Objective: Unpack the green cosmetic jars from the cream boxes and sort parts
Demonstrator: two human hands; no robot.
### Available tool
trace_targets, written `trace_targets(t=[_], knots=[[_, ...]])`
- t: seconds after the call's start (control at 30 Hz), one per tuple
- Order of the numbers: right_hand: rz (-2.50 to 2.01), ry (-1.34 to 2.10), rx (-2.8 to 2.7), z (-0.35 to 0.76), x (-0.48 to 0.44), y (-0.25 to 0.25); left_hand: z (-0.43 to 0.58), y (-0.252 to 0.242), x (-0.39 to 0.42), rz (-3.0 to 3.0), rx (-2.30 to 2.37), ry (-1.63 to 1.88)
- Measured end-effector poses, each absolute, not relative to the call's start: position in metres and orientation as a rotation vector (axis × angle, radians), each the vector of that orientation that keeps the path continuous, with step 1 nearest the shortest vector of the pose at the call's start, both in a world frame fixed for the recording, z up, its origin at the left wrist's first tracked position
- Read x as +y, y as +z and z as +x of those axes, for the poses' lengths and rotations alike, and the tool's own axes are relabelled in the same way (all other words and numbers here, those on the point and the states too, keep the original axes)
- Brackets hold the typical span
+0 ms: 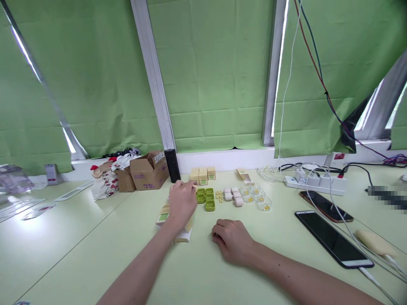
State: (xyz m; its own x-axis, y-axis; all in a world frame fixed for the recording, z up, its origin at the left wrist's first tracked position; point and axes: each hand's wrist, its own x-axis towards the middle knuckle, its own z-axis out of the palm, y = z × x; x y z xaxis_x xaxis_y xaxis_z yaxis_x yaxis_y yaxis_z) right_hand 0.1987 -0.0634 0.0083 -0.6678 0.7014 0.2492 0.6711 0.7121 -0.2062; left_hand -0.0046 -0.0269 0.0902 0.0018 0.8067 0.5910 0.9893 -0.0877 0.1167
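My left hand (182,202) reaches forward with its fingers curled, at the left edge of several small green square cups (210,206). Its fingertips are mostly hidden, so I cannot make out what they hold, if anything. Beneath the left wrist lie flat cardboard pieces (163,217) with green labels, partly covered. My right hand (233,241) rests on the table, loosely closed, with nothing visible in it. Beyond it sit tiny yellowish pieces (219,195), pale pink rolls (238,201) and clear cups with yellow centres (263,203). Small cardboard boxes (203,176) stand behind the green cups.
A card-backed packet (244,177) lies at the back. Left rear, an open carton (149,171), a black cylinder (172,166) and a printed cloth bag (104,184) stand together. To the right are a power strip (327,185), two phones (333,239) and loose white cables.
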Motion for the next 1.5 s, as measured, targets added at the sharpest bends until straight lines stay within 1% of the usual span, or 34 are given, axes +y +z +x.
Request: trace_targets(t=[0.1, 0.2, 0.57, 0.9, 1.17, 1.5], knots=[[-1.063, 0.136, -2.603, 0.199, -0.062, 0.007, -0.016, 0.099, -0.023, -1.874, -1.854, -0.831], [-1.055, 0.138, -2.608, 0.199, -0.062, 0.006, -0.024, 0.102, -0.015, -1.872, -1.852, -0.811], [-1.08, 0.125, -2.615, 0.198, -0.063, 0.007, -0.019, 0.099, 0.073, -2.055, -1.837, -0.452], [-1.077, 0.182, -2.601, 0.197, -0.064, 0.012, 0.003, 0.073, 0.151, -2.194, -1.873, -0.249], [-1.058, 0.118, -2.621, 0.197, -0.062, 0.01, 0.016, 0.06, 0.179, -2.122, -1.906, -0.195], [-1.03, 0.2, -2.597, 0.199, -0.059, 0.005, 0.032, 0.056, 0.193, -2.176, -1.878, -0.177]])
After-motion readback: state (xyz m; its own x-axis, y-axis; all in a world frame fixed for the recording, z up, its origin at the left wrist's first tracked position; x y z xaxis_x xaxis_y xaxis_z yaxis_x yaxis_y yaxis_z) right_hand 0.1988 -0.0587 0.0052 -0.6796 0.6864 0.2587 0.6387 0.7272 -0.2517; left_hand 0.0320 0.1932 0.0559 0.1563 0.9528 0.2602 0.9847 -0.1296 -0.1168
